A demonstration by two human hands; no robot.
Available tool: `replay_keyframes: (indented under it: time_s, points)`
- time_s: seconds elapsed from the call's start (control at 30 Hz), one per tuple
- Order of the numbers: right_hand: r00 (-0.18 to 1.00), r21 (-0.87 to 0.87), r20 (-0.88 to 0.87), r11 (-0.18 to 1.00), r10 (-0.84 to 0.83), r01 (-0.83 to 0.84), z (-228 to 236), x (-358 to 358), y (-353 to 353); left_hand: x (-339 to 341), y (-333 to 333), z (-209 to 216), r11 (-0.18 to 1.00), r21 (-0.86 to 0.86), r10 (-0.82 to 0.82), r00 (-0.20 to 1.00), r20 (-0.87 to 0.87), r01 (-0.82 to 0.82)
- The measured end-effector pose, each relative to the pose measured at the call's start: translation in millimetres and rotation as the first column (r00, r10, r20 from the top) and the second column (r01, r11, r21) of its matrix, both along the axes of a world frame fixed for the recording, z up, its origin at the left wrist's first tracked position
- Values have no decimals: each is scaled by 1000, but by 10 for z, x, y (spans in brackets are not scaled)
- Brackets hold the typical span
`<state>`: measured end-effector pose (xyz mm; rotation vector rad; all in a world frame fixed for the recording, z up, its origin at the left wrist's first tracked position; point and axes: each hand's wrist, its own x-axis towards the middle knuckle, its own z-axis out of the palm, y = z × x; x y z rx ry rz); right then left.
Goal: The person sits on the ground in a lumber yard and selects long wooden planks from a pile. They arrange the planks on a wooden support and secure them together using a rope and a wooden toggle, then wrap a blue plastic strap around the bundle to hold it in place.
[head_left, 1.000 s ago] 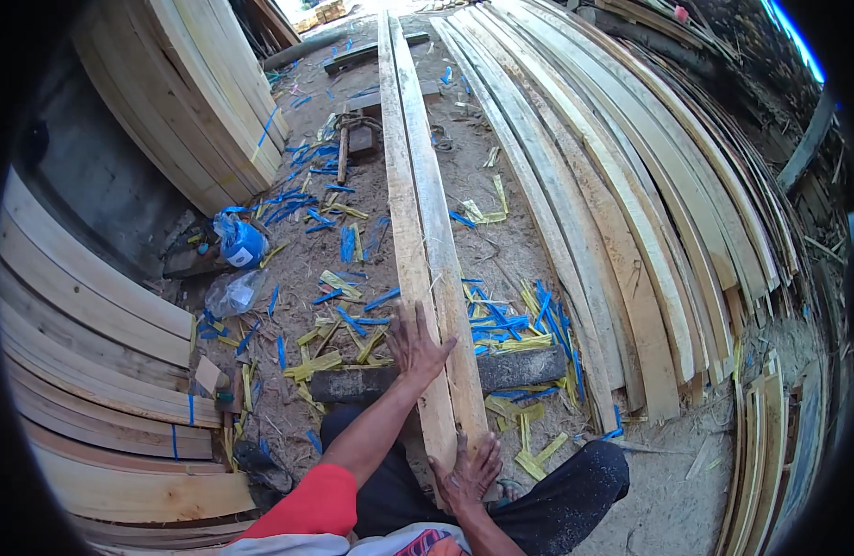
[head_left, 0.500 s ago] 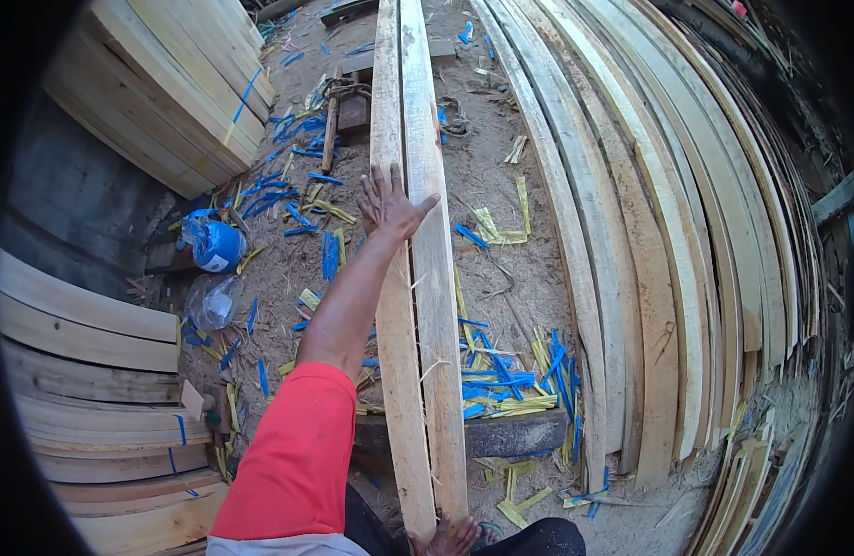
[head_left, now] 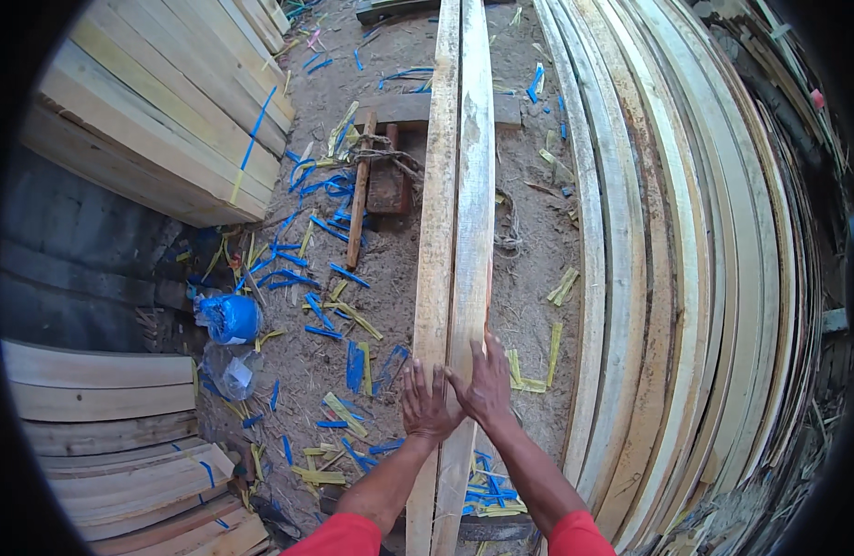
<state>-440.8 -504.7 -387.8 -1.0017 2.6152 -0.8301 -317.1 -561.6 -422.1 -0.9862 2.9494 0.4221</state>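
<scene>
On our right, a row of long boards (head_left: pixel 700 250) lies lengthwise, apart from the pair before us. At upper left, a board bundle (head_left: pixel 168 120) is bound with a blue band (head_left: pixel 253 132), probably so its boards stay together. Between these, the left board (head_left: pixel 438 185) and right board (head_left: pixel 474 185) run away from us side by side over a grey crosspiece (head_left: pixel 508 110), which seems to keep them off the dirt (head_left: pixel 529 306). Our left hand (head_left: pixel 427 405) lies flat, fingers spread, on the left board; our right hand (head_left: pixel 485 385) rests open on the right board, fingers at its outer edge, both apparently steadying rather than gripping. Just left, a brown block (head_left: pixel 387 190) and upright-lying stick (head_left: pixel 360 199) crowd the way; a blue bag (head_left: pixel 232 318) sits farther off. Loose blue strips (head_left: pixel 354 366) could tangle underfoot.
</scene>
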Motion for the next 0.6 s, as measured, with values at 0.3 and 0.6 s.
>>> replay_keyframes:
  time_s: [0.3,0.6]
  points:
    - [993,352,-112,933,-30,68,-151,-1361,-1892,62,77,-56,1000,-8,-24,1000,11,24]
    - [990,290,-112,950,-86,116,-183,-1458,-1814,-1102,-1493,701,923,383,21,990,-142,35]
